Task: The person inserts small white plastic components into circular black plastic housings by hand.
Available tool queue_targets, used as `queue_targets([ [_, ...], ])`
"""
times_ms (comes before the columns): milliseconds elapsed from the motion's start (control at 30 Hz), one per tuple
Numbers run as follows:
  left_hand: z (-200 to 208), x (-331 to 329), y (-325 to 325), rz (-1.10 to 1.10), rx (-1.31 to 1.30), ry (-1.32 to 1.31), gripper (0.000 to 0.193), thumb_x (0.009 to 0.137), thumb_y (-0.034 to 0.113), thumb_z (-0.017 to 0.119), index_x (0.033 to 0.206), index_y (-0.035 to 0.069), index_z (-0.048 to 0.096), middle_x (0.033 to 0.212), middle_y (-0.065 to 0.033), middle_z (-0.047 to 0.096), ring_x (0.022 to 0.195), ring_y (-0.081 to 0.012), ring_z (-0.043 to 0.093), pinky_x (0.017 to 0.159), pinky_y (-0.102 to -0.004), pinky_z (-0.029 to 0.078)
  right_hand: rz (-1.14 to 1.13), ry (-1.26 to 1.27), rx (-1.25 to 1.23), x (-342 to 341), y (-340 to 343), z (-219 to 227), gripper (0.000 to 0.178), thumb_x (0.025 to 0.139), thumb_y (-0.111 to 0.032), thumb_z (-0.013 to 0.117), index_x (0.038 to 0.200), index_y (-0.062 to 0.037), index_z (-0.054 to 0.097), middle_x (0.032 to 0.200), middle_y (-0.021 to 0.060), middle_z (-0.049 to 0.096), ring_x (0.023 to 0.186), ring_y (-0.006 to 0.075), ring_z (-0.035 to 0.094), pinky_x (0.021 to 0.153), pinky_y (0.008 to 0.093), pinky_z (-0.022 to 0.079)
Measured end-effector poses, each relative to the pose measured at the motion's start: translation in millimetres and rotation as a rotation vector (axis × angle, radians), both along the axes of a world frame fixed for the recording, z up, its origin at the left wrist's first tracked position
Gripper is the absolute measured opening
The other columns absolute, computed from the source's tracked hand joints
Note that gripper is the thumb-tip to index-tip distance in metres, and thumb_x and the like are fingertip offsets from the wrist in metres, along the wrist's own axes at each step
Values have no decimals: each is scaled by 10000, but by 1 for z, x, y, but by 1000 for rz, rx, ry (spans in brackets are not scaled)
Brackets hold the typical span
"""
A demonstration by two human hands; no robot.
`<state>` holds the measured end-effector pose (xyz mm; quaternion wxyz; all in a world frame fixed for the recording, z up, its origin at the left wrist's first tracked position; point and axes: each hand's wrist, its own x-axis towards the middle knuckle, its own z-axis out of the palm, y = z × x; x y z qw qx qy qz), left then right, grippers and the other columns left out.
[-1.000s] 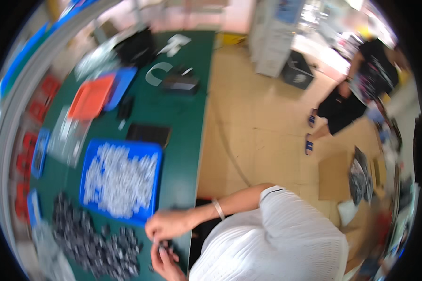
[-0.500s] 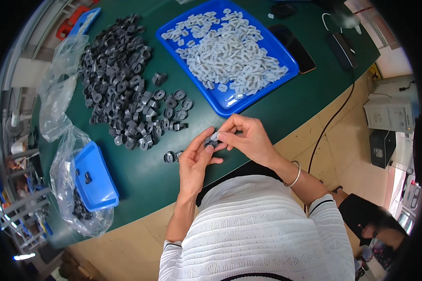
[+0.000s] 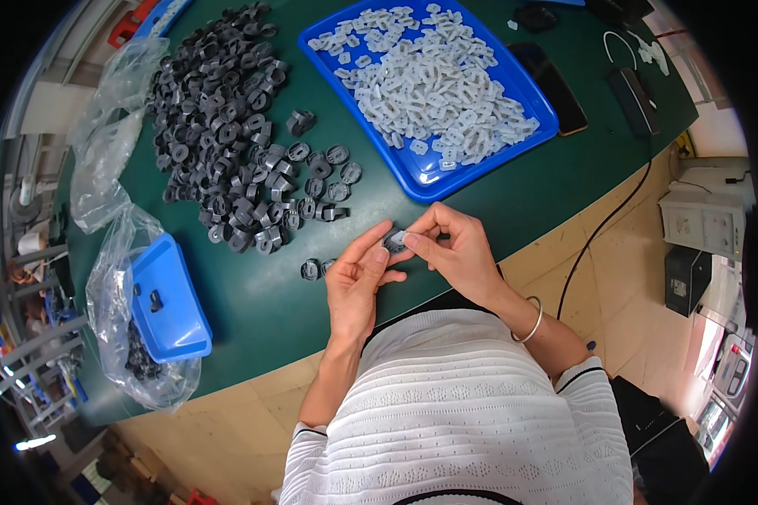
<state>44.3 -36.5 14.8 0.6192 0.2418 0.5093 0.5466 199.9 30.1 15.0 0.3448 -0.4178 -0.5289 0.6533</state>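
L hand (image 3: 353, 290) pinches dk-grey plastic ring part (image 3: 392, 243) over green table (image 3: 261, 324); R hand (image 3: 461, 255) pinches sm. pale plastic plate (image 3: 407, 239) at it. Both prob. light, stiff; best held by outer edges.

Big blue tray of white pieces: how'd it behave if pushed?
Blue tray: unlikely to tip, being broad and low on the table. Probably fairly stiff, like moulded plastic, given its even raised rim. White pieces may slide inside, since they're loosely heaped.
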Motion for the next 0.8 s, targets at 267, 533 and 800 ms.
queue_targets([
  [267, -5, 6, -1, 72, 9, -12, 372, 955, 75, 584, 1301, -49, 529, 1184, -158, 634, 1019, -251, 670, 722, -255, 594, -44, -9, 18, -4, -1, 3, 121, 886, -74, 680, 827, -7, 598, 705, 13, 637, 557, 5, 498, 442, 176, 355],
  [533, -9, 11, -3, 113, 11, 15, 358, 946, 54, 592, 1289, -40, 545, 1182, -152, 631, 968, -211, 669, 729, -267, 595, -26, 24, -67, -5, -4, -2, 108, 886, -65, 678, 841, 4, 608, 726, 3, 635, 627, 8, 532, 519, 177, 388],
  [800, -14, 15, -6, 141, 114, 112, 316, 944, 28, 588, 1252, -42, 572, 1161, -129, 642, 939, -144, 648, 764, -264, 579, 83, -28, -9, -2, 5, -3, 131, 849, -84, 715, 842, -18, 602, 692, -33, 579, 584, 5, 401, 498, 183, 318],
])
